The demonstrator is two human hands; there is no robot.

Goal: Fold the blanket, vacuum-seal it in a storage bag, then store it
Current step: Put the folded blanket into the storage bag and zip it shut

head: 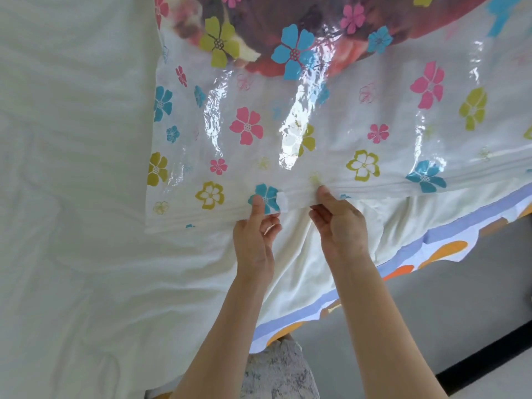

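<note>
A clear storage bag [339,131] printed with pink, blue and green flowers lies on the bed. The folded blanket [276,27], dark red and pink, shows through the plastic at the top. The bag's zip edge [403,182] runs along its near side. My left hand [256,228] pinches that edge at a blue flower, thumb on top. My right hand [338,220] pinches the same edge just to the right, fingers curled underneath. The two hands are a short gap apart.
A white sheet [72,197] covers the bed, creased, and hangs over the near edge with a blue and orange patterned border [431,246]. Grey floor [417,326] lies at the lower right, crossed by a dark strip [483,358].
</note>
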